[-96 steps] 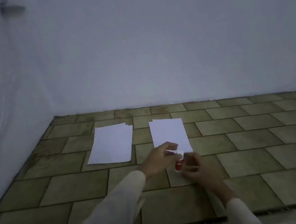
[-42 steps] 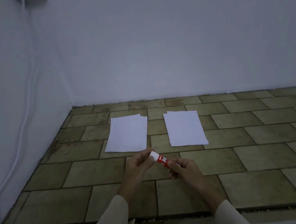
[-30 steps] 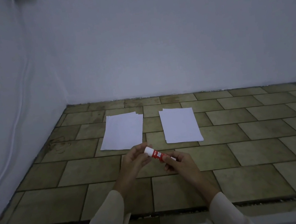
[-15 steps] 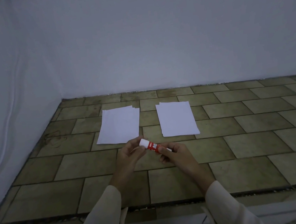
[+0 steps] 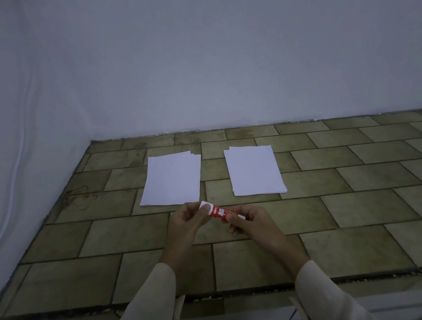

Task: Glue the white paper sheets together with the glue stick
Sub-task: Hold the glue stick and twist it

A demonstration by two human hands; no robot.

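Paper lies in two small stacks on the tiled ledge [image 5: 346, 194]: the left stack [image 5: 171, 180], its upper corners slightly fanned so several sheets show, and the right stack [image 5: 254, 170], squarer, well apart from it with bare tile between. Such sheets look thin, light and limp; a judgement only, but they should slide easily on the smooth tile and crease if pinched hard, so one is best lifted by a near corner or edge while the rest is held flat. Nearer the camera, the left hand [image 5: 186, 222] pinches the white cap end of the glue stick [image 5: 219, 211] between thumb and fingertips, while the right hand [image 5: 252, 221] closes its fingers around the red barrel's other end. The stick hangs in the air between both hands, tilted with the cap higher and to the left, just in front of the gap between the stacks and touching neither. It appears small, rigid and light, its plastic probably somewhat slick; the barrel is the sensible place to hold while the cap is pulled or twisted away. No glue is on either stack yet.
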